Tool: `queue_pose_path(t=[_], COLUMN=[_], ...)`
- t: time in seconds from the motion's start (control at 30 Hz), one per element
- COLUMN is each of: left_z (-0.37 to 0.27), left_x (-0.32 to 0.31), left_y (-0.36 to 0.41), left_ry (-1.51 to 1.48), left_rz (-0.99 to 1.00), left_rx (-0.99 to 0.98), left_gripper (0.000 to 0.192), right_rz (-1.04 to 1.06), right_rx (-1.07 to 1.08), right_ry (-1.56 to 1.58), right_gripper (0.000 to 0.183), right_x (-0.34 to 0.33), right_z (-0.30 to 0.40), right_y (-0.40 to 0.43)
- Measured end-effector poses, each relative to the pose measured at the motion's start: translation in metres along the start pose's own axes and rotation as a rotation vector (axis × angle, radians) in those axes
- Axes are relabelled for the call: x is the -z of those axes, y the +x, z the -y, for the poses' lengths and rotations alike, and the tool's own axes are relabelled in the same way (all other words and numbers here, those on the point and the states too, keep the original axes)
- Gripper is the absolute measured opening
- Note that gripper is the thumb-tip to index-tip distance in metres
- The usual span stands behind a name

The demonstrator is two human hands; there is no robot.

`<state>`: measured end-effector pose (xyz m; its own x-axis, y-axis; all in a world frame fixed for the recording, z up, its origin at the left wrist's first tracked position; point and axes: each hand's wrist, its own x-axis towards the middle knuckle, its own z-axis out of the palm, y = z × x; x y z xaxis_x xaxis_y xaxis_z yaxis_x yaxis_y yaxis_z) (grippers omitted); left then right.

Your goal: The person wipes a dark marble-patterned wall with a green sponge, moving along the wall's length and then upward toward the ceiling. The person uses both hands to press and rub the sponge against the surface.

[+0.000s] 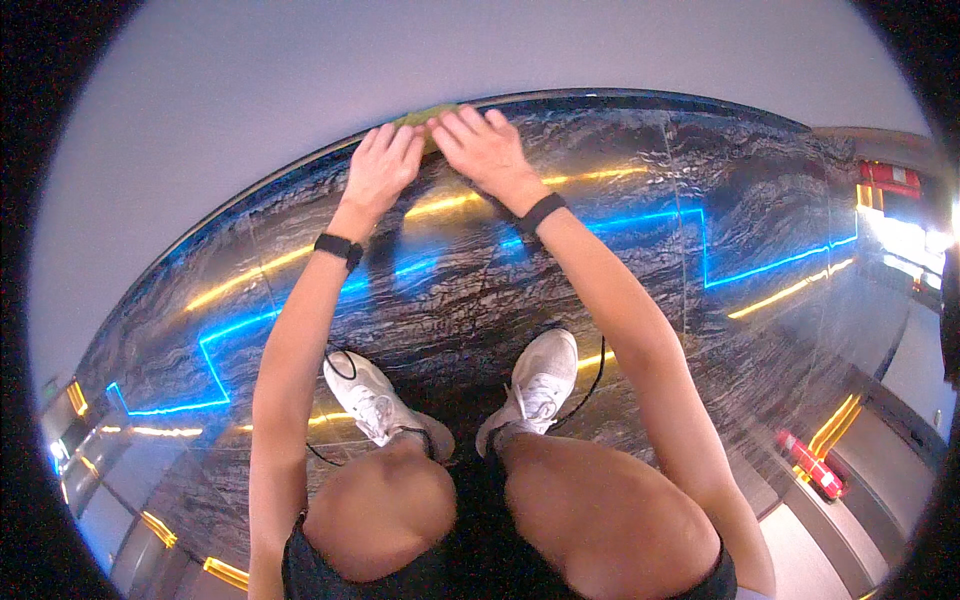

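A yellow-green cloth [427,116] lies along the dark skirting [592,99] where the grey wall [465,45] meets the floor. My left hand [384,166] has its fingertips on the cloth's left part. My right hand [484,151] presses the right part, its fingers bent and slightly blurred. The two hands almost meet over the cloth, and they hide much of it. A black band circles each wrist. Below the hands spreads a polished, dark veined stone floor [465,300].
Blue and yellow light lines [637,221] shine in the glossy floor. My white shoes [546,375] stand apart under my bent knees, with a thin black cord [600,375] near the right one. A red fire extinguisher [814,465] is at the lower right, beside a pale wall.
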<state>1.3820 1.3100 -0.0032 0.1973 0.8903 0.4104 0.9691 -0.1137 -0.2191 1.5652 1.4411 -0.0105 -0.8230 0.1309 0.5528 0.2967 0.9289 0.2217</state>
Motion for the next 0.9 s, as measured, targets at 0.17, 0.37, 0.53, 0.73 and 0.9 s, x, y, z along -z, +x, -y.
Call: queue_pose_path(t=[0.17, 0.37, 0.53, 0.73, 0.9], left_z=[-0.056, -0.11, -0.131, -0.119, -0.088], left_x=[-0.023, -0.055, -0.063, -0.056, -0.043], left_y=[0.083, 0.155, 0.181, 0.167, 0.142], left_ry=[-0.034, -0.104, -0.12, -0.103, -0.186], left_rz=[-0.002, -0.142, -0.167, -0.15, 0.005], left_rx=[-0.112, -0.138, -0.158, -0.164, -0.171], left_gripper=[0.034, 0.03, 0.026, 0.029, 0.03], right_rz=[-0.011, 0.099, 0.141, 0.213, 0.192], right_rx=[-0.088, -0.243, -0.295, -0.311, -0.208], right_ry=[-0.122, -0.214, -0.284, -0.231, -0.148], right_gripper=[0.025, 0.027, 0.027, 0.029, 0.024], right_x=[0.018, 0.038, 0.039, 0.043, 0.047], right_z=[-0.078, -0.138, -0.158, -0.148, -0.118], right_y=[-0.052, -0.093, -0.109, -0.1, -0.072])
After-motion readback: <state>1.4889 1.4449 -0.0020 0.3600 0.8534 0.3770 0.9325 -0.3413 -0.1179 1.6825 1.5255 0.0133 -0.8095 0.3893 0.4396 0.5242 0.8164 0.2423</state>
